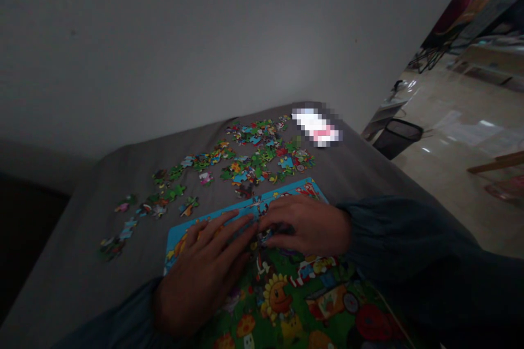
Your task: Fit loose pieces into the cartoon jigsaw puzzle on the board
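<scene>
A colourful jigsaw board (286, 294) with a blue border lies on a grey cloth-covered surface (82, 262), partly filled with cartoon plants. My left hand (204, 272) rests flat on the board's upper left, fingers stretched out toward the middle. My right hand (307, 224) lies on the board's top edge with fingers curled and pressed down on a small puzzle piece (262, 237) where the fingertips of both hands meet. Several loose puzzle pieces (245, 161) are scattered beyond the board, spreading toward the far left.
A blurred white and pink object (317, 126) sits at the far edge of the surface. A plain wall stands behind. To the right, a shiny floor holds a black bin (397, 138) and furniture.
</scene>
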The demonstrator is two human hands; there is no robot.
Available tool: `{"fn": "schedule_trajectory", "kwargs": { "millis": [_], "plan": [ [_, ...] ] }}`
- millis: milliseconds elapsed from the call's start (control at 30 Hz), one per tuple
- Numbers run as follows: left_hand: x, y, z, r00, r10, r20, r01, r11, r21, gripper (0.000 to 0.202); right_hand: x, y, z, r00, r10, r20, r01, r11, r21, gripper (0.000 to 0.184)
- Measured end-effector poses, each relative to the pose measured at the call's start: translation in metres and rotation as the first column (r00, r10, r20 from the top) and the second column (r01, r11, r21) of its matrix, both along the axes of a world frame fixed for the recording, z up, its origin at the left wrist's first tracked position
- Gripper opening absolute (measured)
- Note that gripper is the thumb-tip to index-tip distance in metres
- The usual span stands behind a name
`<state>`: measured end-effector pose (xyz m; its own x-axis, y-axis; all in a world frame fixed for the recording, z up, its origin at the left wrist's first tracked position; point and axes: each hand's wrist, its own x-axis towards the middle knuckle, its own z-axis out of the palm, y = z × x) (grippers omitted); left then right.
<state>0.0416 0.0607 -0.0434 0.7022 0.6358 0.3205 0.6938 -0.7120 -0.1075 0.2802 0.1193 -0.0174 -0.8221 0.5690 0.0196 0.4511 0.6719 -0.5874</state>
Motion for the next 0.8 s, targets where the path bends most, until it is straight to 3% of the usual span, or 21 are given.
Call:
{"fn": "schedule_trajectory", "kwargs": {
  "millis": [600,800],
  "plan": [
    [-0.0025,-0.0003,-0.0014,1.000,0.021,-0.003,-0.021,0.998,-0.066,0.040,0.0047,-0.0034,0.0045,1.000,0.001,0.026,-0.003,0.996,0.093,0.021],
    [-0.0026,-0.0006,0.0004,1.000,-0.004,-0.020,0.002,0.998,-0.069,0.038,0.0069,-0.0017,0.0082,0.994,-0.005,0.108,-0.009,0.992,0.126,0.027]
  ]
}}
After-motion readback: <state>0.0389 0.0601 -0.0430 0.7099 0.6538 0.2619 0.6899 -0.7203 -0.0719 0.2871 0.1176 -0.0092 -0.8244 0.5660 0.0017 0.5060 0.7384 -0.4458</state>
